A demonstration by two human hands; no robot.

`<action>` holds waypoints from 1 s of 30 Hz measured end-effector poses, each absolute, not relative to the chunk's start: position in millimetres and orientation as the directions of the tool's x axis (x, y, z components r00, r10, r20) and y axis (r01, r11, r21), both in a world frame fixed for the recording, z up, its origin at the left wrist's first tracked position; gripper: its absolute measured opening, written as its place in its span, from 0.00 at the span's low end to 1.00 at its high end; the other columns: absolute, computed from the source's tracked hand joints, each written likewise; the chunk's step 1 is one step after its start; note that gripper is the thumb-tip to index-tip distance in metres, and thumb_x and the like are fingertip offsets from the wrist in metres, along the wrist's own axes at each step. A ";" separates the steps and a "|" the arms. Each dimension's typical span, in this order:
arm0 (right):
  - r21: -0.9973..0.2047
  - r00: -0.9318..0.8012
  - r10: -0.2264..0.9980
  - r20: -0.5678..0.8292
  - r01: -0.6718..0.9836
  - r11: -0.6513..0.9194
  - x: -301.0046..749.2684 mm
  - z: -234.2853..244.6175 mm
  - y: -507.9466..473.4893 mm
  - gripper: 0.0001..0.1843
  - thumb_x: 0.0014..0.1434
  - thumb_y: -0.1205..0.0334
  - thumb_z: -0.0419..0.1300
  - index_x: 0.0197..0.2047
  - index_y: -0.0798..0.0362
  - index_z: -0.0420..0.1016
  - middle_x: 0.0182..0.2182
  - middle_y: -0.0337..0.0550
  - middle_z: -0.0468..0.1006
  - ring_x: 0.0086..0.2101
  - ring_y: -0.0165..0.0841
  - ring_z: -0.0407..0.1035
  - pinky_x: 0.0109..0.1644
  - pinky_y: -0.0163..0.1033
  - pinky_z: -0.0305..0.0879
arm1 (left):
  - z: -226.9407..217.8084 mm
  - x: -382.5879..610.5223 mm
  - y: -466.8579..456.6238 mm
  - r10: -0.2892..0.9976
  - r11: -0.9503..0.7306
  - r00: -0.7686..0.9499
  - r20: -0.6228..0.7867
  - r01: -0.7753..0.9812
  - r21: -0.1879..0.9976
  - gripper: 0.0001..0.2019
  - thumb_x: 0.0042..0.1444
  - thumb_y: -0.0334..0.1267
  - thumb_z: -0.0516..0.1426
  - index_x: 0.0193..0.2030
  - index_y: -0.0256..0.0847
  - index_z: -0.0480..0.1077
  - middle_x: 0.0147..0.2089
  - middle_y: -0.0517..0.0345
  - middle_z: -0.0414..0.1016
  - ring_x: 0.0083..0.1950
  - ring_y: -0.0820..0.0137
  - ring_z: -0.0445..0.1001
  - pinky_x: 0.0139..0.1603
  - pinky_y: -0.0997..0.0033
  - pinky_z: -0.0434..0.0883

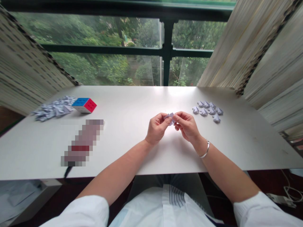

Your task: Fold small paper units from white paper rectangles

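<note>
A small folded white paper piece (pixel 170 117) is pinched between my two hands above the middle of the white table. My left hand (pixel 158 127) grips its left side with thumb and fingers. On the other side, my right hand (pixel 187 126) pinches the paper's right edge, with a silver bangle at the wrist. The paper's exact folds are partly hidden by my fingers. To the right lies a group of several small folded paper pieces (pixel 211 109), pointed in shape.
A heap of folded paper pieces (pixel 55 108) lies at the table's far left, beside a puzzle cube (pixel 84 105) with blue and red faces. Nearer stands a blurred-out long object (pixel 82 143) with a dark strap. Behind the table (pixel 132 101) are a window and curtains (pixel 224 47).
</note>
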State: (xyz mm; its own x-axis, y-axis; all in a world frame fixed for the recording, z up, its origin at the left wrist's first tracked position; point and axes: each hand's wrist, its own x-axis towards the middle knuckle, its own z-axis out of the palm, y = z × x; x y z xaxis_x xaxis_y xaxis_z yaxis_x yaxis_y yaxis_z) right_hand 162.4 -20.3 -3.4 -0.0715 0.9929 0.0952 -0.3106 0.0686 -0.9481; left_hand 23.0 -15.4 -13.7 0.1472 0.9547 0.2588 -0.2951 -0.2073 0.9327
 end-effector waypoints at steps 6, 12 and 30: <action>-0.962 -0.045 0.994 0.103 -0.260 0.088 162.6 -7.5 -17.4 0.19 0.46 0.47 0.71 0.32 0.54 0.76 0.26 0.38 0.75 0.25 0.27 0.67 0.18 0.29 0.62 | -14.5 19.3 -9.0 0.969 -0.223 0.045 0.242 -0.263 0.939 0.14 0.49 0.46 0.67 0.33 0.38 0.73 0.28 0.60 0.75 0.28 0.75 0.70 0.33 0.73 0.68; -0.970 -0.018 0.984 0.176 -0.171 0.170 162.6 -10.6 -16.7 0.18 0.48 0.47 0.69 0.32 0.53 0.75 0.26 0.39 0.76 0.25 0.28 0.68 0.19 0.30 0.63 | -15.4 20.7 -7.4 0.983 -0.150 0.064 0.174 -0.283 0.948 0.16 0.48 0.49 0.67 0.35 0.37 0.74 0.31 0.58 0.76 0.31 0.73 0.72 0.35 0.71 0.71; -0.413 -0.101 0.714 0.693 0.756 0.508 170.7 -17.3 -22.6 0.09 0.65 0.57 0.56 0.41 0.48 0.77 0.37 0.44 0.77 0.29 0.28 0.71 0.31 0.33 0.62 | -15.0 18.5 -5.6 0.984 -0.044 0.140 0.106 -0.391 0.919 0.25 0.46 0.39 0.68 0.52 0.39 0.71 0.35 0.61 0.77 0.38 0.72 0.76 0.47 0.66 0.74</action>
State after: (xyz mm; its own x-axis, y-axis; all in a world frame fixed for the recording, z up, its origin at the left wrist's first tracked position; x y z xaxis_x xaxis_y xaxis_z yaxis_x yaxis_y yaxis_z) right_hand 170.7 -22.6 -17.3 -0.1014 0.7138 0.6930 0.7561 0.5080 -0.4126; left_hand 18.5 -5.6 -15.0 0.1398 0.9844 0.1064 -0.3911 -0.0438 0.9193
